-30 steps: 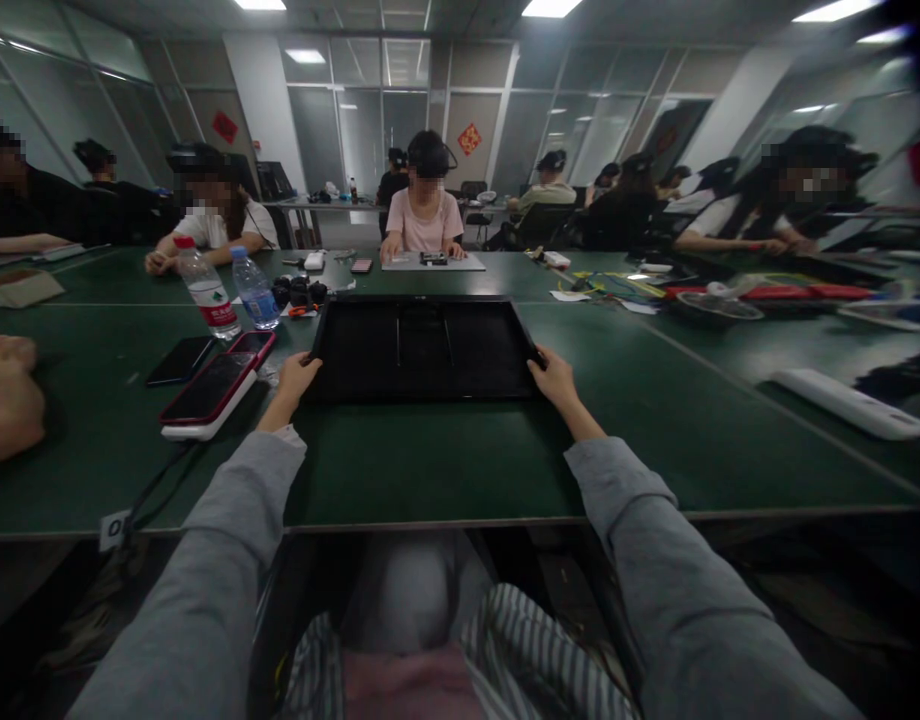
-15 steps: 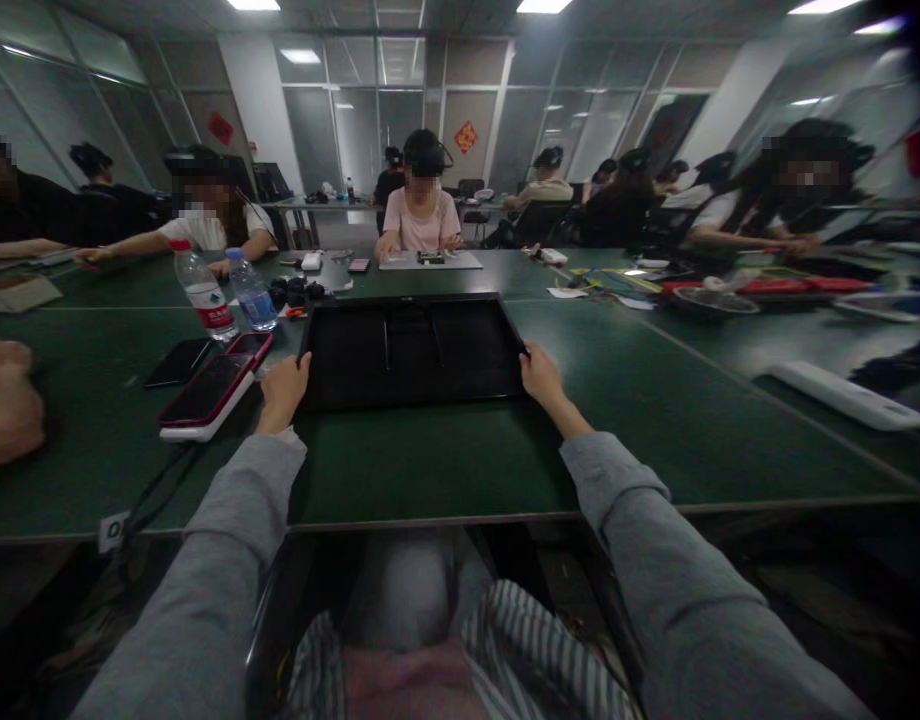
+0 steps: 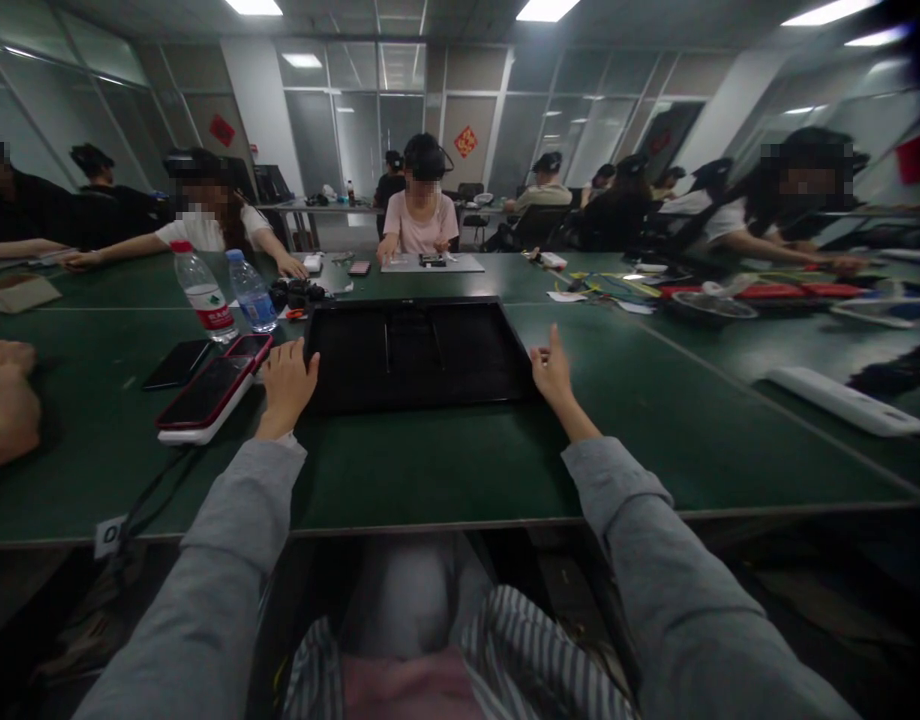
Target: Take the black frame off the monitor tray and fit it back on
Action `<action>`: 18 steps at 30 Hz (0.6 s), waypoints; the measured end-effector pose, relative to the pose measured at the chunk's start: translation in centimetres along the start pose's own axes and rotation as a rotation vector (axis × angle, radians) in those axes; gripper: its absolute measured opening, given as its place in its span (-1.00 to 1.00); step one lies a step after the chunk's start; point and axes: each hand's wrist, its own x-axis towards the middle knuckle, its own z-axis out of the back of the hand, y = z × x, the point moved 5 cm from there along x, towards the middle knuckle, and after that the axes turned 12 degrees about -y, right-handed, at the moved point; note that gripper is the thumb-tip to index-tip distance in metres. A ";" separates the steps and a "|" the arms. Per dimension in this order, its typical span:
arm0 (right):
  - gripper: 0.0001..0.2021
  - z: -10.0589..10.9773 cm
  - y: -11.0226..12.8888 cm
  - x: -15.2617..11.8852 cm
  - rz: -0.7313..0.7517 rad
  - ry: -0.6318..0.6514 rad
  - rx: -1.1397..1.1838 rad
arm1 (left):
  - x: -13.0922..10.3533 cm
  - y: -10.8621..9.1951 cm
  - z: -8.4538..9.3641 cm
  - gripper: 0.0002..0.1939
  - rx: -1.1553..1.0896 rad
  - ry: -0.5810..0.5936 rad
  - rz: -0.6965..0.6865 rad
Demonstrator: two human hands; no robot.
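Note:
A black rectangular tray-like panel (image 3: 475, 350) with a raised rim lies on the green table (image 3: 445, 460) in front of me. Two thin upright bars and a small dark piece show near its middle. My left hand (image 3: 289, 385) is at its left edge, fingers stretched out and parted, the thumb by the rim. By the right edge is my right hand (image 3: 554, 375), index finger pointing up, the other fingers loosely bent, with nothing in it. Whether either hand still touches the rim I cannot tell.
Left of the panel stand a red-capped bottle (image 3: 205, 300) and a blue-capped bottle (image 3: 254, 300). Nearer lie a red-cased phone (image 3: 212, 385) and a dark phone (image 3: 179, 365). A white power strip (image 3: 842, 400) is at right. Another person's hand (image 3: 6, 405) rests far left.
Both my hands have loosened from the panel's side edges and their fingers have opened. The panel stays in about the same place. The person at left across the table has stretched out an arm.

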 end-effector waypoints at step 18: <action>-0.18 -3.3 -2.1 -0.3 0.029 0.293 0.164 | 1.0 6.2 -6.6 -0.49 -0.458 0.232 0.403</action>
